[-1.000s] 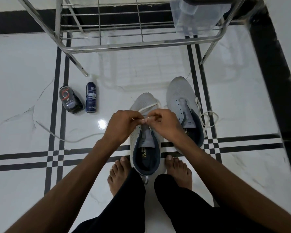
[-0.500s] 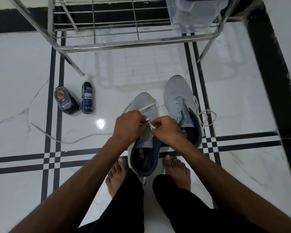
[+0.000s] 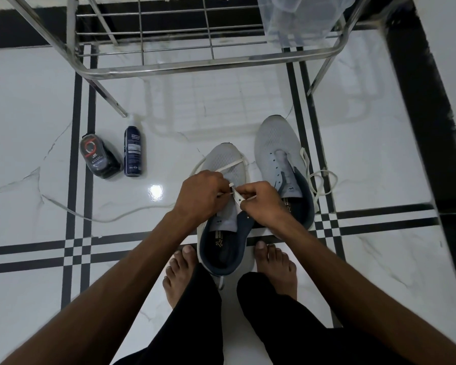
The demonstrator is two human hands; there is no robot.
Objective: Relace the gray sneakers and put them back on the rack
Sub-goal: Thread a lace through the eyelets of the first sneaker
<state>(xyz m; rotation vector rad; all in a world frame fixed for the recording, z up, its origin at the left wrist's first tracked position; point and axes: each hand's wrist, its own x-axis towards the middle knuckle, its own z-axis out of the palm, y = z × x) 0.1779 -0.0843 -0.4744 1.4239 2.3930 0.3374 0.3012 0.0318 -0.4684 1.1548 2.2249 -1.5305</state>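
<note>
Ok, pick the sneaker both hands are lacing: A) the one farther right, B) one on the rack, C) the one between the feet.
C: the left hand and right hand pinch the lace over the sneaker between the feet.

Floor point(image 3: 32, 106): bears everything listed.
Rack point(image 3: 195, 68): across the top of the frame, legs on the floor at upper left and upper right.
Container point(image 3: 303, 17): on the rack, upper right.
Pouch point(image 3: 99, 160) and spray bottle point(image 3: 133, 154): side by side, left of centre, below the rack's left leg; pouch to the left.
Near sneaker point(image 3: 223, 233): centre, between two bare feet at its lower end.
Far sneaker point(image 3: 279, 159): just right of and above the near sneaker.
Lace point(image 3: 234, 194): over the near sneaker, between left hand point(image 3: 202, 194) and right hand point(image 3: 263, 204).
Second lace point(image 3: 320, 180): right of the far sneaker.
Loose cord point(image 3: 111, 218): on the floor, left of the hands.
</note>
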